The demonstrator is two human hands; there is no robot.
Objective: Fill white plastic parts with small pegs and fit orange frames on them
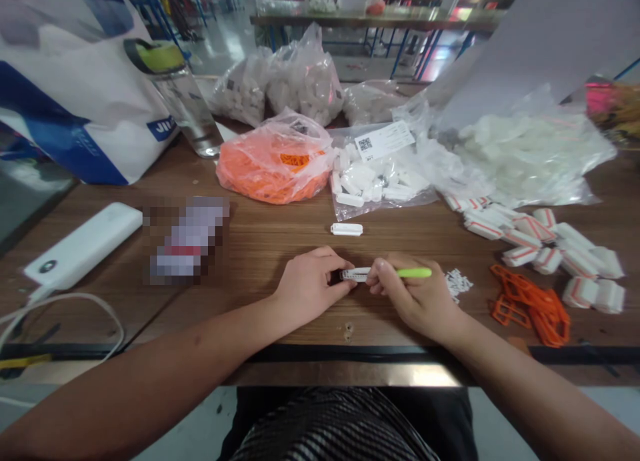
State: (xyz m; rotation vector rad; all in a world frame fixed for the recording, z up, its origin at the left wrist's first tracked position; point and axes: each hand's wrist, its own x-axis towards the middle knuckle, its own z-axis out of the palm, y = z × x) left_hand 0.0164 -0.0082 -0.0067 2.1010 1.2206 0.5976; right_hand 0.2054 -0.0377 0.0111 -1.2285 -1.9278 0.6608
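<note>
My left hand (307,282) is closed, pinching the left end of a small white plastic housing (356,274) with a row of dark marks along it. My right hand (415,297) is wrapped round a slim tool with a lime-green handle (416,273), held like a pen. Its working end is hidden by my fingers at the housing's right end. Just beyond my hands lies a similar white housing (347,229). To the right of my right hand is a small pile of tiny white parts (457,283).
Orange plastic frames (533,304) and several white blocks with red-orange edges (580,257) lie at the right. Behind are a bag of orange parts (273,164), a bag of white housings (383,181) and a bottle (187,111). A white power bank (87,244) with a cable sits left.
</note>
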